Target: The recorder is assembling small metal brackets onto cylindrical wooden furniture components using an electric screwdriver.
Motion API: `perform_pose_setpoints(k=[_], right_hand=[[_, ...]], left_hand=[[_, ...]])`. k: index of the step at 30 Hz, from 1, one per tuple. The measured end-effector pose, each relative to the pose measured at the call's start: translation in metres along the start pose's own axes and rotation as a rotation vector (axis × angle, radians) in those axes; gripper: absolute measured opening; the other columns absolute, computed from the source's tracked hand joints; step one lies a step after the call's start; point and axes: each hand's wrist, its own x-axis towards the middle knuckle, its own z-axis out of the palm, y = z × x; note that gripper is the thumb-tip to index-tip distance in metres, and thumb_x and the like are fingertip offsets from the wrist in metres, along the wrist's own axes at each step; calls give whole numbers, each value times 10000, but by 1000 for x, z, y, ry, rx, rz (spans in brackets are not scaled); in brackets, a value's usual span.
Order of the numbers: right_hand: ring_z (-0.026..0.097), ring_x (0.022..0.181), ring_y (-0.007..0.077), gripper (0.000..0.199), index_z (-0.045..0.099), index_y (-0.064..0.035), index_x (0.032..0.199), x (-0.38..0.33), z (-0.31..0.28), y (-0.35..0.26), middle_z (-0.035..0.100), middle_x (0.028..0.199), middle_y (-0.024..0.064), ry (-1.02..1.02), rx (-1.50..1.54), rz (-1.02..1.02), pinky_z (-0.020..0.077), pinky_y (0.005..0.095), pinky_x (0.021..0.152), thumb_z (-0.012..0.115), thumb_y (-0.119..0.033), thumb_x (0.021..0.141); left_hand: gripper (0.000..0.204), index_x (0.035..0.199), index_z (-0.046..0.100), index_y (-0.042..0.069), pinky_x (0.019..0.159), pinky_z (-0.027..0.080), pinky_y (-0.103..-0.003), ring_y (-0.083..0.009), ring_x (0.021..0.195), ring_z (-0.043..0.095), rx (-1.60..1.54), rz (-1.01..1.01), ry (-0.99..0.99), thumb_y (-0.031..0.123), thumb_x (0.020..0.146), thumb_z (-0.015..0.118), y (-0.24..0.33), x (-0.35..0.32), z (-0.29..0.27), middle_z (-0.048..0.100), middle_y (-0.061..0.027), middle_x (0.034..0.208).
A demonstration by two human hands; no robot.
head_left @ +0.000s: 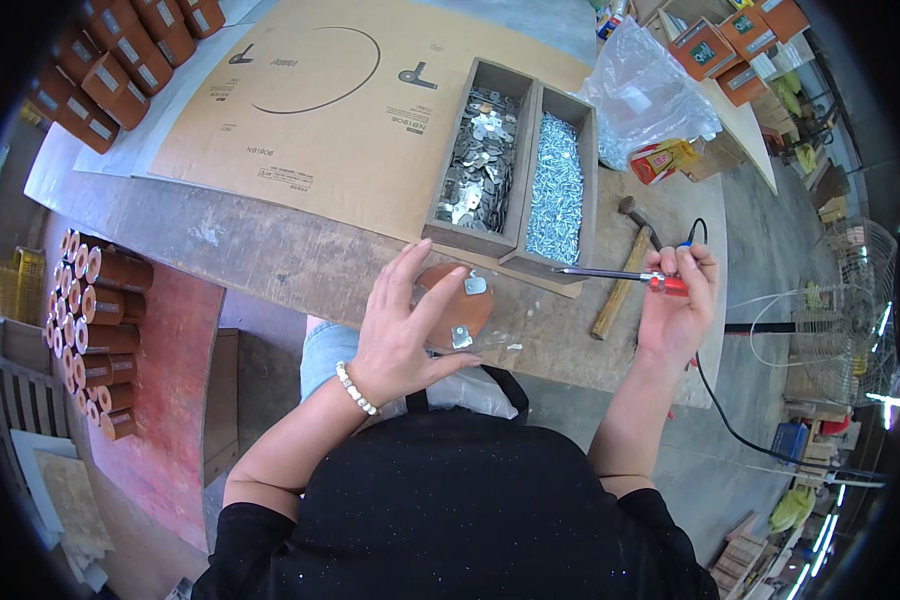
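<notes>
My left hand [395, 325] spreads its fingers, grip unclear, over a rounded reddish-brown piece [478, 312] with silver metal plates [475, 286] at twelve o'clock; my right hand [680, 300] clasps a red-handled steel screwdriver [615, 274] at two. Fastening seems the step in hand; next likely calls for tip alignment.

Left hand [395, 325]: we spread our fingers [401, 275] — back upward, thumb [456, 366] pointing right.
Right hand [682, 305]: we curl ours — forearm [636, 405] angled far.
</notes>
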Motion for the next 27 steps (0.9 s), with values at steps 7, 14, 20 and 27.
perform_pose_setpoints(k=[7, 14, 20, 27], right_hand=[[505, 707, 147, 185, 500, -47, 953, 8, -30, 5, 520, 778, 46, 171, -59, -70, 452, 350, 755, 518, 51, 797], [505, 817, 129, 315, 471, -54, 950, 39, -59, 44, 511, 896, 54, 429, -266, -359, 437, 293, 783, 530, 128, 699], [469, 700, 116, 204, 471, -51, 835, 57, -86, 99, 497, 807, 35, 460, -793, -506, 411, 260, 667, 659, -15, 764], [503, 753, 249, 153, 504, -51, 747, 30, -117, 140, 507, 787, 99, 313, -1238, -223, 408, 363, 676, 649, -19, 712]], left_hand=[[733, 1189, 547, 146, 964, 281, -584, -397, 1253, 314, 447, 111, -167, 399, 544, 784, 14, 13, -3, 377, -134, 1353], [911, 1312, 391, 111, 997, 278, -541, -390, 1258, 301, 267, 10, -97, 301, 532, 820, 4, 2, -1, 250, -207, 1386], [1075, 1359, 212, 9, 945, 400, -406, -385, 1193, 378, -33, -195, 57, 212, 518, 850, 3, -8, 10, 337, -253, 1288], [844, 1218, 396, -6, 874, 464, -368, -284, 1039, 542, -152, -256, 131, 206, 531, 838, -9, -20, 19, 509, -158, 1119]])
